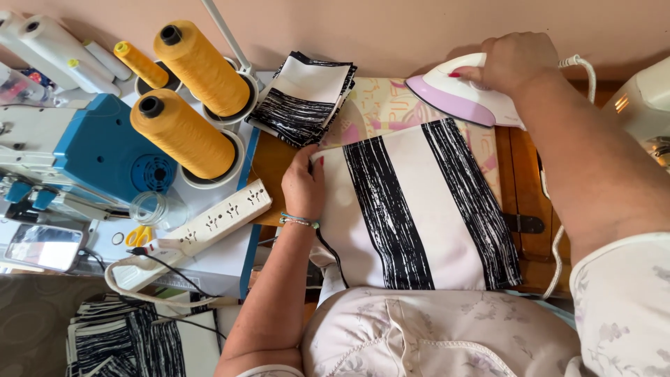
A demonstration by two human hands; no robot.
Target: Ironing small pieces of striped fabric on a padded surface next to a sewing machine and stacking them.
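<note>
On striped cloth (419, 209): left hand (303, 188) flat, pinning edge; beyond cloth, right hand (513, 63) grips iron (457, 94); pressing step underway.

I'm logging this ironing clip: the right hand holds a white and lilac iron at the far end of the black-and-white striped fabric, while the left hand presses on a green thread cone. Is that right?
Not quite. The head view shows the left hand pressing the near left edge of the black-and-white striped fabric, not a thread cone; the cones nearby are yellow. The right hand does hold the white and lilac iron at the fabric's far end.
</note>
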